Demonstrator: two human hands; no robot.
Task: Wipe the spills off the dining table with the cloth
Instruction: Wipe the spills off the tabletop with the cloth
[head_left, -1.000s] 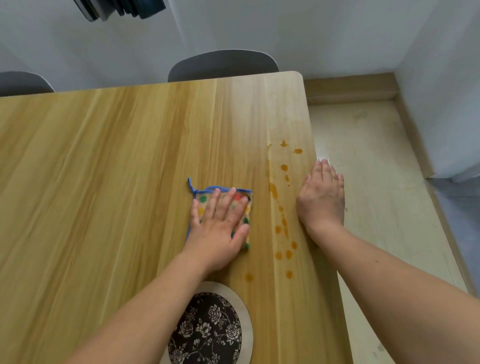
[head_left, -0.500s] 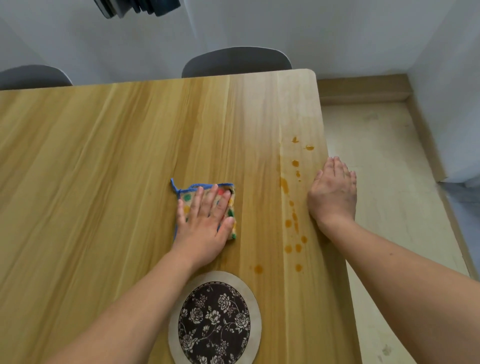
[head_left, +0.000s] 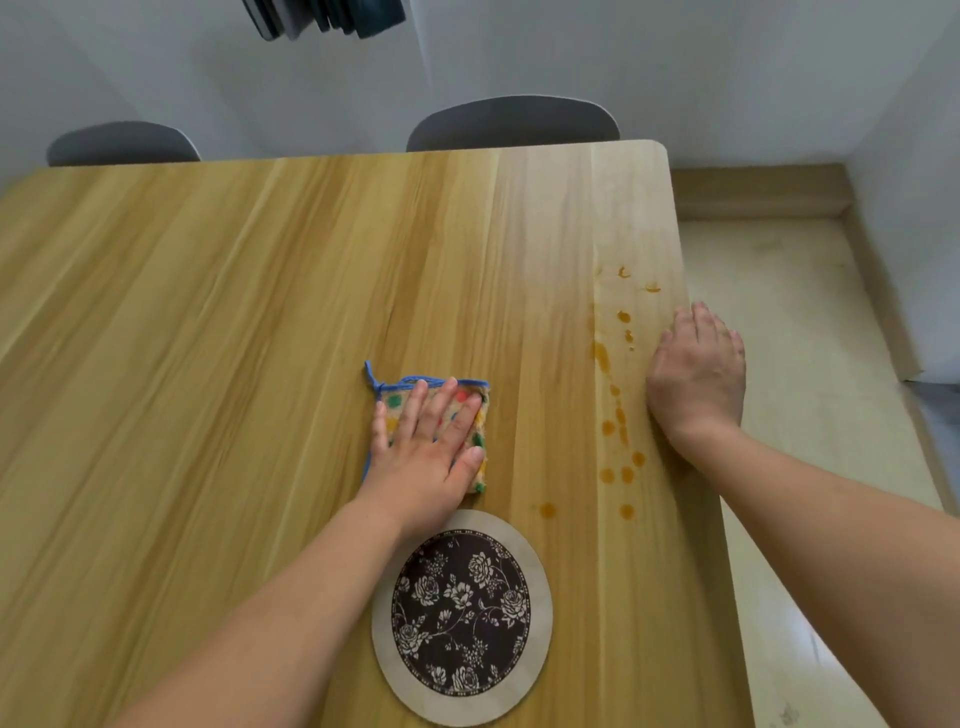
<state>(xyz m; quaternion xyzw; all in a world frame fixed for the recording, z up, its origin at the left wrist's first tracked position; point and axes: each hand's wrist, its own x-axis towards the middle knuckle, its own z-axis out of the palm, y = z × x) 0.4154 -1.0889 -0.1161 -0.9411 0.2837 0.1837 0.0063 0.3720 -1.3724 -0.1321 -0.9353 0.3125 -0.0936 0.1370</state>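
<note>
The left hand (head_left: 431, 447) lies flat, palm down and fingers spread, on the cloth (head_left: 480, 415), pressing it against the table (head_left: 208, 338). The cloth is a folded square with a blue stitched edge and green, red and yellow dots, and it sits near the middle of the table's near half, its blue loop sticking out at the far left corner. To its right, apart from it, the spills (head_left: 621, 415) run as a scattered line of orange-brown drops from far to near, close to the table's right edge; one drop (head_left: 547, 510) lies nearer the cloth, just to the right of the near corner. The right hand (head_left: 696, 379) rests open and flat on the right edge of the table, holding nothing, just beside the drops. A round mat (head_left: 462, 616) with a dark floral centre and pale rim lies on the near side, just under the left wrist. Two grey chair backs (head_left: 511, 122) show beyond the far edge.
</note>
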